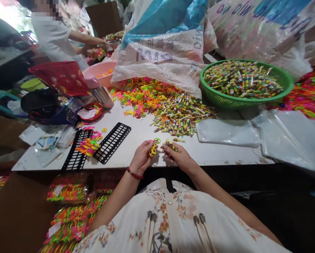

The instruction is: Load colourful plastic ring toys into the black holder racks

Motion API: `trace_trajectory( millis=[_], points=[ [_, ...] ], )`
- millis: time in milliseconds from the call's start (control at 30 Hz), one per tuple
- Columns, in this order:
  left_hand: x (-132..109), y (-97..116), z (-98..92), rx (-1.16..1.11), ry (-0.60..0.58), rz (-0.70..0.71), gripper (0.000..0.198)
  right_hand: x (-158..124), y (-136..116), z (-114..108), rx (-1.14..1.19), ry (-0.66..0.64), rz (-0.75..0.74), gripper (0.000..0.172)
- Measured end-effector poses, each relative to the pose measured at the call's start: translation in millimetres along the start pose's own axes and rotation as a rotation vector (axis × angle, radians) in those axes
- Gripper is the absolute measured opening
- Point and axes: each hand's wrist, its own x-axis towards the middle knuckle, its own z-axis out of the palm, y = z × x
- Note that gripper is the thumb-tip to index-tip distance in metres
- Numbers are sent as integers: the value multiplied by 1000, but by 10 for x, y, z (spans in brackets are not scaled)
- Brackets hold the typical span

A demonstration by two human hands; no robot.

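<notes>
The left hand [143, 157], at the near edge of the white table [144, 130], is closed around a few plastic rings [153, 148], yellow and green, pinched between thumb and fingertips. Just to its right, the right hand [177, 155] is closed on a few small colourful tubes [171, 143], its fingertips nearly meeting the rings. The two hands sit close together. Left of them two black slotted trays [112, 142] lie on the table, and the nearer one carries a cluster of bright rings [88, 145]. Farther back, a loose heap of neon rings [140, 95] spreads beside a heap of tubes [179, 114], both spilling from under a large sack [162, 49]. To the far right a green basket [218, 100] is full of the same tubes, with clear plastic bags [227, 133] lying flat in front of it. At the far left a co-worker [54, 37] stands reaching over a pink basin [90, 72].
</notes>
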Motion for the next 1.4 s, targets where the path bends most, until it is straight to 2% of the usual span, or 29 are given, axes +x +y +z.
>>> trace_trajectory(
  millis=[100,200,267,433,567,1100,1400],
  points=[
    [-46,3,33,64,17,44,43,-26,-29,-17,30,-60,46,55],
    [-85,-6,65,159,38,85,48,-49,-5,-4,-8,-85,61,52],
    [-107,-21,84,202,50,113,49,-58,20,6,-105,-71,2,46],
    [-140,-76,136,238,64,140,48,-60,58,13,-422,-13,-263,32],
    [-150,-114,165,282,72,163,48,-55,63,11,-555,10,-414,24],
    [-135,-136,139,470,96,210,43,-69,96,-69,-907,36,-666,25],
    [-73,-102,97,702,229,197,23,-68,171,-48,-1129,81,-759,29]
  ],
)
